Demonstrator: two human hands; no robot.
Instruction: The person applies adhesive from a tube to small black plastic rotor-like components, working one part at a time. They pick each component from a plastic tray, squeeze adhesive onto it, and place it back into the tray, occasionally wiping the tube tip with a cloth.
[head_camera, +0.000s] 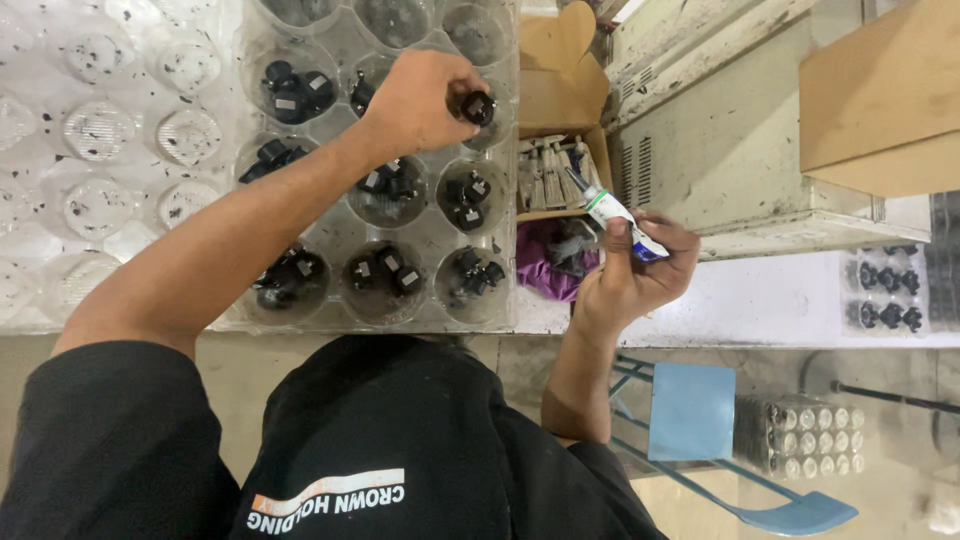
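Note:
My left hand (420, 100) reaches over a clear plastic cup tray (500, 290) and pinches a small black plastic part (478, 107) above one of its far cups. Several cups hold two or three similar black parts (385, 270). My right hand (635, 270) sits at the table's front edge, right of the tray, and grips a small white tube with a green band (610, 210), nozzle pointing up and left.
A second clear tray (90, 150) with empty speckled cups lies to the left. An open cardboard box (555, 170) of small items and a purple cloth (545, 262) sit between tray and grey metal machine (740, 130). A blue stool (690, 410) stands below.

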